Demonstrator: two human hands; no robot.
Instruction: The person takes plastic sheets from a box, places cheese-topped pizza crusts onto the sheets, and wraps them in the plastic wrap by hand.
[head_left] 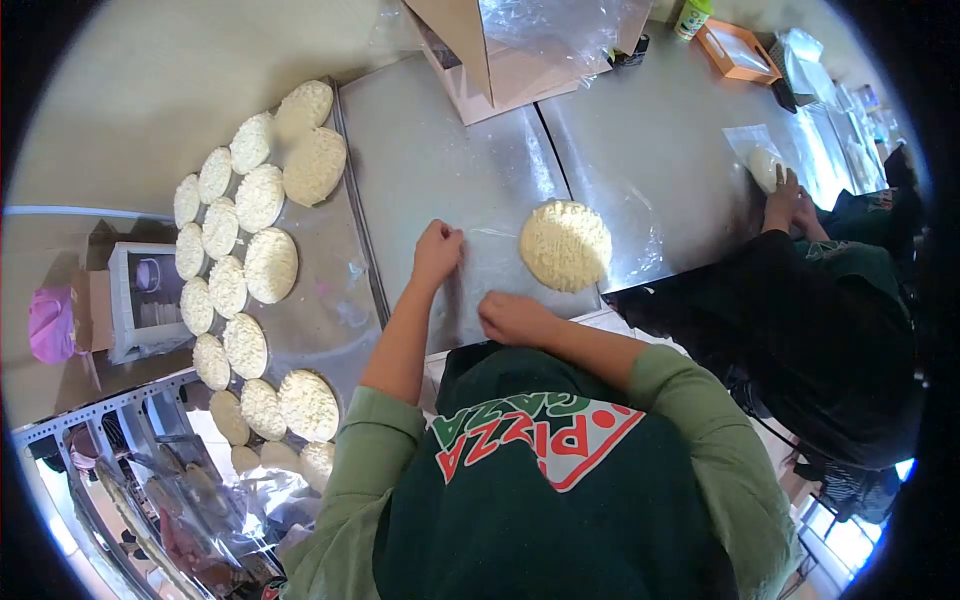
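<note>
On the steel table, my left hand (438, 250) is closed, its fingers pinched at the edge of a thin clear plastic sheet or bag (482, 262). Lower down, near the table's front edge, my right hand (508, 318) is closed too, at the near side of the plastic; what its curled fingers hold is hidden. A round, pale pizza base (566, 246) with a bumpy top lies flat to the right of the plastic, touching neither hand.
Many similar round bases (271, 265) lie in rows at the left. An open cardboard box (500, 70) stands at the back. A co-worker at the right handles a white item (766, 170). An orange tray (738, 52) sits at the back right.
</note>
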